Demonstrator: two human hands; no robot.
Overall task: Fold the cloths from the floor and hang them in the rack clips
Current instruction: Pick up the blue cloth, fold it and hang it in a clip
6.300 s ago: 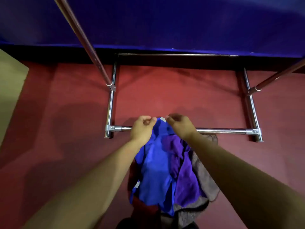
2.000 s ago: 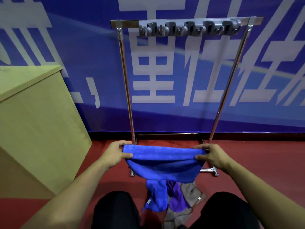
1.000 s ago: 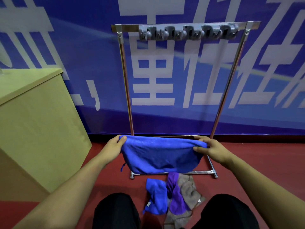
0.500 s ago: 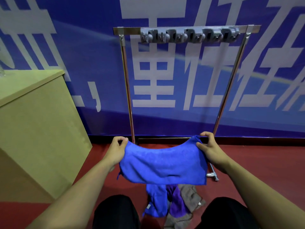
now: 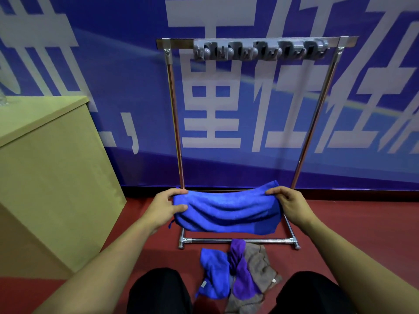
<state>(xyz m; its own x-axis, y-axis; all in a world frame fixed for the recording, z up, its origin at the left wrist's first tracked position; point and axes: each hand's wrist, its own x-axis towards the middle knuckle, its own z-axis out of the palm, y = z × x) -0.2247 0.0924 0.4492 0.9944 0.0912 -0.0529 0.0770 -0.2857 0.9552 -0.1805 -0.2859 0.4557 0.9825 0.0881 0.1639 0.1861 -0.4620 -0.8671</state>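
Note:
I hold a blue cloth [image 5: 226,211] doubled over and stretched sideways in front of the metal rack [image 5: 174,123]. My left hand [image 5: 165,207] grips its left end and my right hand [image 5: 288,205] grips its right end. The cloth sags a little in the middle and hangs above the rack's front floor bar. A grey strip of clips [image 5: 258,49] runs along the rack's top bar, high above the cloth, with nothing hanging in it. On the red floor by my knees lie another blue cloth [image 5: 214,275], a purple cloth [image 5: 242,273] and a grey cloth [image 5: 260,266] in a heap.
A tan wooden cabinet [image 5: 49,177] stands close on the left. Behind the rack is a blue wall banner [image 5: 226,109] with large white characters. The rack's base bars [image 5: 238,240] lie on the red floor just past the heap. My dark-clothed knees [image 5: 158,291] show at the bottom.
The cloth hung as a flat open sheet half a second ago; it is now folded over into a narrower band, and my hands hold it lower and wider apart.

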